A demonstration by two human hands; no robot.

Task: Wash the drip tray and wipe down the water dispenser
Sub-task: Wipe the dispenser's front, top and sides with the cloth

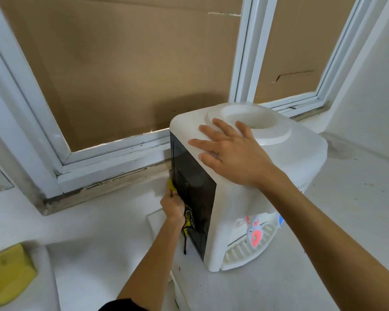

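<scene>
1. Head view: I see the dispenser upright on the counter, taps toward lower right, tray at its base.
2. My left hand clenches a cloth against its black side.
3. My right hand lies flat, released, on its top.

White counter under the window, surface a bit scuffed and stained. Water dispenser sits on it toward the back edge, near the window sill, its drip tray still slotted in at the base on the near side. Flat white slab lies on the counter just beside my dispenser's dark side panel. Yellow sponge rests at the counter's left edge, well apart from the dispenser.
</scene>
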